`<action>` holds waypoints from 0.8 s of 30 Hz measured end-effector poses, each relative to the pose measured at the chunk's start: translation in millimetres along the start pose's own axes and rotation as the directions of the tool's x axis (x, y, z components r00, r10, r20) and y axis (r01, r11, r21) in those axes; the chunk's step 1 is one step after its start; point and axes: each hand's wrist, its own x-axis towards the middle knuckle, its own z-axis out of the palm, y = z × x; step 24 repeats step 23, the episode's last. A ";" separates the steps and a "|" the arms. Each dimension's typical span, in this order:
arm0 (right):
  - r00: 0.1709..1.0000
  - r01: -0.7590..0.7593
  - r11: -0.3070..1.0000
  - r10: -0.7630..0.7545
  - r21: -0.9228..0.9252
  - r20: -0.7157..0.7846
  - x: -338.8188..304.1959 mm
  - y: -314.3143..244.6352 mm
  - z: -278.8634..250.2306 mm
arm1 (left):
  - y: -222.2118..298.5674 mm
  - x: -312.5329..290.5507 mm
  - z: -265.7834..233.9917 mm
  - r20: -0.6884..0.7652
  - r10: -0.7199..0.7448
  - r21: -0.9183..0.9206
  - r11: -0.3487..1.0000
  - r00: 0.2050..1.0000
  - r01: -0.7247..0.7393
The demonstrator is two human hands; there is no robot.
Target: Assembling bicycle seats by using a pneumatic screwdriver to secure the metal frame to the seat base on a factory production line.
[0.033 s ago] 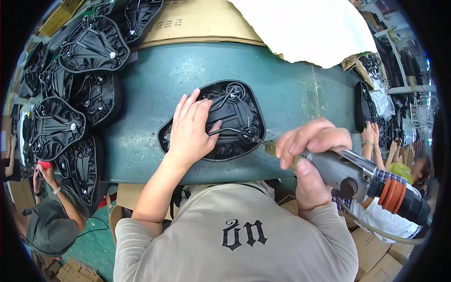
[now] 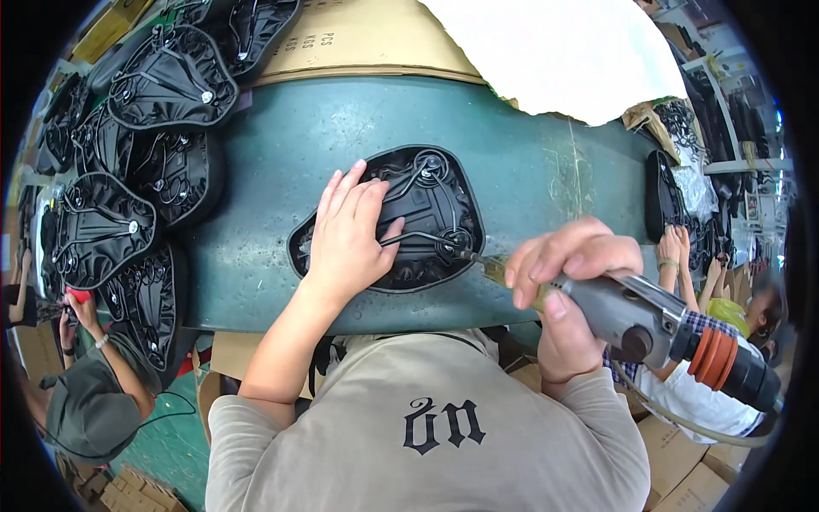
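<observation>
A black bicycle saddle (image 2: 418,213) lies upside down on the green table in front of me, its metal rails and gathered cover edge showing. Fingers stretched and apart, my left hand (image 2: 345,235) rests flat across the saddle's left part, the thumb beside a rail. My right hand (image 2: 576,264) is wrapped round a grey power screwdriver (image 2: 627,316) with an orange-and-black rear end and a cable. The screwdriver's thin bit reaches the rail mount at the saddle's near right edge; whether it sits in a screw is too small to tell.
Several upturned saddles (image 2: 171,81) are piled at the left. Flat cardboard (image 2: 367,38) and a large white sheet (image 2: 563,55) lie along the far side of the green table (image 2: 281,119). Another saddle (image 2: 661,196) stands at the right, near a co-worker's hands (image 2: 672,247). A capped person (image 2: 94,414) works at the lower left.
</observation>
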 end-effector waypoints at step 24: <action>0.993 -0.060 0.996 0.066 -0.063 0.099 1.9 42.6 9.2 | -8.6 -7.9 7.2 -0.020 -0.002 -0.009 1.000 1.000 0.001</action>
